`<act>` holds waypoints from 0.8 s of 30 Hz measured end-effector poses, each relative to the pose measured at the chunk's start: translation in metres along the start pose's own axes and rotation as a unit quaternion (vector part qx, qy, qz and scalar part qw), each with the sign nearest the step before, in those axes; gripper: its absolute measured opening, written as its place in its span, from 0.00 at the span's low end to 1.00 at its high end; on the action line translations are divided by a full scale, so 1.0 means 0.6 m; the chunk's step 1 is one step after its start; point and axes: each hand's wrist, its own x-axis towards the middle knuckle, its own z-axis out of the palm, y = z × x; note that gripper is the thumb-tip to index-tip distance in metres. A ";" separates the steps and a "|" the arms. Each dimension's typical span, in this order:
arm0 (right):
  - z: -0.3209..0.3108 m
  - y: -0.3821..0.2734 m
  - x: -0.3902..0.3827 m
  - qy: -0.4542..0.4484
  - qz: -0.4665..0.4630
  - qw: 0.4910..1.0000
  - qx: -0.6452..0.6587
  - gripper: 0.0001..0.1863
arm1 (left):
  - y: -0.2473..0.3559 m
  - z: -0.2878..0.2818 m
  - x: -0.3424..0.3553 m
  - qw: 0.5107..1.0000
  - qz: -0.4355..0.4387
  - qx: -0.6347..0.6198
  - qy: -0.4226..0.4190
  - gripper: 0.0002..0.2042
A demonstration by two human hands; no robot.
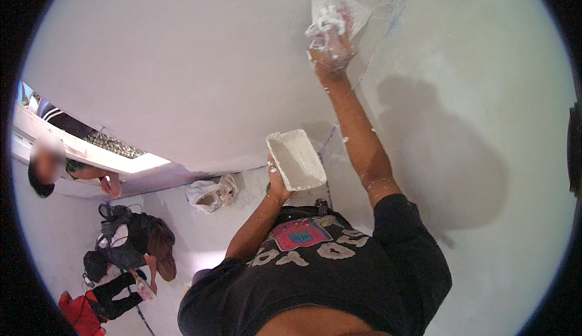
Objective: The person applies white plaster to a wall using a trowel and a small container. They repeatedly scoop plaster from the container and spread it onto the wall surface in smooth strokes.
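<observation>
My right hand (332,60) is raised high against the pale wall, coated in wet white filler. Its fingers are closed around a broad, flared putty knife (359,16), whose blade lies against the wall beside the corner line. A lump of white filler (329,22) covers the near part of the knife, where patches of red show through. Lower down, in front of my body, my left hand (277,181) grips a rectangular off-white pan (310,184) from its left side. The pan's inner walls carry whitish residue. White specks dot both my forearms.
A rough wall corner (370,66) runs down beside my right arm. At left, a person leans by a window opening (136,163). A crumpled white plastic bag (212,194) lies on the floor. Farther back, people bend near dark bags (124,221).
</observation>
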 end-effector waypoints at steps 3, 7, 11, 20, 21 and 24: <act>0.010 -0.035 -0.057 -0.086 0.042 0.995 -0.011 0.15 | -0.002 -0.016 0.005 0.999 0.011 0.021 0.045 0.31; 0.027 -0.040 -0.126 -0.154 0.071 0.985 0.039 0.17 | 0.000 0.002 -0.004 0.999 -0.008 -0.007 0.033 0.31; 0.014 -0.045 -0.183 -0.143 0.048 0.985 0.087 0.16 | -0.004 -0.006 0.000 0.999 0.027 0.018 0.041 0.30; -0.206 -0.068 -0.140 -0.328 0.377 0.853 0.151 0.29 | -0.003 0.000 0.010 0.998 0.048 -0.027 -0.018 0.28; -0.223 -0.069 -0.139 -0.376 0.383 0.834 0.128 0.30 | -0.004 0.004 0.011 0.998 0.053 -0.026 -0.018 0.28; -0.264 -0.064 -0.155 -0.555 0.363 0.747 0.044 0.31 | -0.004 0.023 0.014 0.999 0.035 0.006 -0.032 0.28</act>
